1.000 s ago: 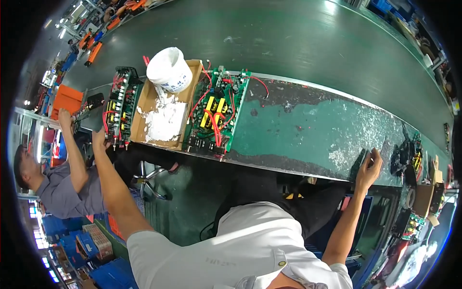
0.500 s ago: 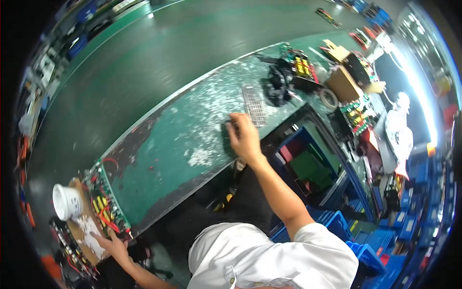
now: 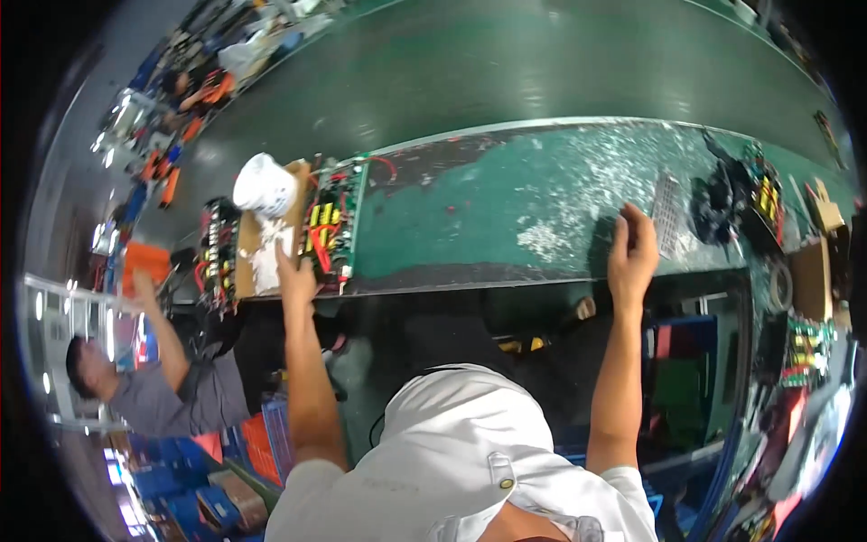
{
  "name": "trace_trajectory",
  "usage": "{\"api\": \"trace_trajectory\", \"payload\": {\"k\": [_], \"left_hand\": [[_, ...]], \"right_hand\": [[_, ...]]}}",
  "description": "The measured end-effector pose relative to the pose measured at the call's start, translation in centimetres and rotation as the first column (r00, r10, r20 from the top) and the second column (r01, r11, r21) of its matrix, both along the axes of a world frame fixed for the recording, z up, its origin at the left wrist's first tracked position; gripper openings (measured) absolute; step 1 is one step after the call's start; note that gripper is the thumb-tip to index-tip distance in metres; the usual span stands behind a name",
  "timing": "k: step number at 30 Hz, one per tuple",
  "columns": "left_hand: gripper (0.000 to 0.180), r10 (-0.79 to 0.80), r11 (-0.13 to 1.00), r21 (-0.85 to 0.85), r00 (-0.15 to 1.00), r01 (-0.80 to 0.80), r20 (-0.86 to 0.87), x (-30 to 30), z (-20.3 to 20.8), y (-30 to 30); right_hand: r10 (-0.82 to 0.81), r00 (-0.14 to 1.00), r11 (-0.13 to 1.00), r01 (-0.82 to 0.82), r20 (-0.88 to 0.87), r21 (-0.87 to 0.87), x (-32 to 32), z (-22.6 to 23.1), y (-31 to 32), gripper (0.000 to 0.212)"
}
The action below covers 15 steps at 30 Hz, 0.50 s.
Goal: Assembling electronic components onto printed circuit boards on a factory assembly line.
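My left hand [image 3: 297,278] is at the near end of a shallow cardboard box [image 3: 244,262] on the left of the bench. Its fingers are apart, touching or just above a pale flat piece [image 3: 286,240] beside white-smeared material [image 3: 265,262]. Whether they grip it is not clear. A white tub [image 3: 265,184] stands tilted at the box's far end. Out to the right, my right hand [image 3: 634,257] is held over the bench, thumb and fingers apart, with nothing visible in it. Just beyond it lies a perforated metal plate [image 3: 666,215].
Circuit boards with yellow parts and red wires [image 3: 330,226] flank the box. White residue [image 3: 546,239] marks the green bench [image 3: 433,217]. Black plastic [image 3: 715,203], a tape roll [image 3: 780,286] and a carton [image 3: 811,280] crowd the right. Another person [image 3: 185,388] is at the left.
The view has swung left, levelling the bench and bringing another person into sight. My left hand is still at the cardboard box; my right hand is still over the bench near the metal plate.
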<state>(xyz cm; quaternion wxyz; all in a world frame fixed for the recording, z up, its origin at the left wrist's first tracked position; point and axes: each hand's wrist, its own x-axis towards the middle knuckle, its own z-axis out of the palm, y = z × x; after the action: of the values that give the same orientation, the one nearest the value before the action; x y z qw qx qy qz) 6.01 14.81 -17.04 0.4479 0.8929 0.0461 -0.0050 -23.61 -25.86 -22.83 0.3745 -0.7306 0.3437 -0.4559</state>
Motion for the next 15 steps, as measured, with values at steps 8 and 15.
{"api": "trace_trajectory", "payload": {"k": [8, 15], "left_hand": [[0.066, -0.142, 0.957, 0.288, 0.931, 0.042, 0.338, -1.3, 1.4, 1.4], [0.064, -0.497, 0.862, 0.316, 0.783, 0.396, 0.375, -2.0, 9.4, -2.3]], "right_hand": [[0.077, 0.995, 0.995, -0.082, -0.066, -0.065, 0.5, 0.2, 0.7, 0.023], [0.295, 0.911, 0.850, -0.388, 0.290, 0.355, 3.1, 1.9, 2.6, 0.041]]}}
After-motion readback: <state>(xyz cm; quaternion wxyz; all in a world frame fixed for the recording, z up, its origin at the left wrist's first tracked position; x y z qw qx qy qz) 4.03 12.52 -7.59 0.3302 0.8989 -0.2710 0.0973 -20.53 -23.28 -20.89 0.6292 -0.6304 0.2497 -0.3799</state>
